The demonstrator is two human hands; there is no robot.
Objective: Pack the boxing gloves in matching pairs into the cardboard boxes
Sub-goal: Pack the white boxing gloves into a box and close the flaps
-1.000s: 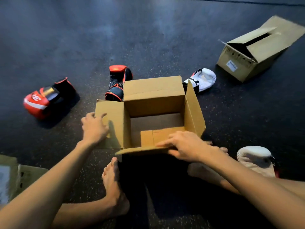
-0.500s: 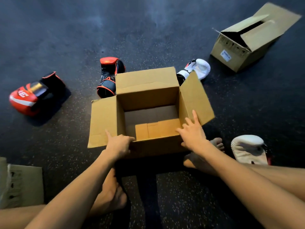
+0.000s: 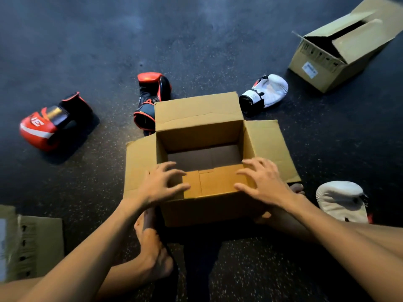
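An open cardboard box point(image 3: 197, 113) stands on the dark floor in front of me, its inside bare. My left hand point(image 3: 161, 184) and my right hand point(image 3: 262, 182) lie with spread fingers on its near flap, which is folded inward. A red and black boxing glove point(image 3: 44, 125) lies to the left. Its match point(image 3: 153, 92) sits behind the box's left corner, partly hidden by it. One white glove point(image 3: 269, 90) lies behind the right corner. The other white glove point(image 3: 342, 200) rests near my right forearm.
A second cardboard box point(image 3: 322, 66) lies tilted at the back right, its flaps partly open. A piece of cardboard point(image 3: 32, 243) sits at the lower left edge. My bare feet point(image 3: 152, 245) flank the near side of the box.
Both hands have come in from the side flaps onto the near flap. The right flap now lies further outward and the box looks nearer to me.
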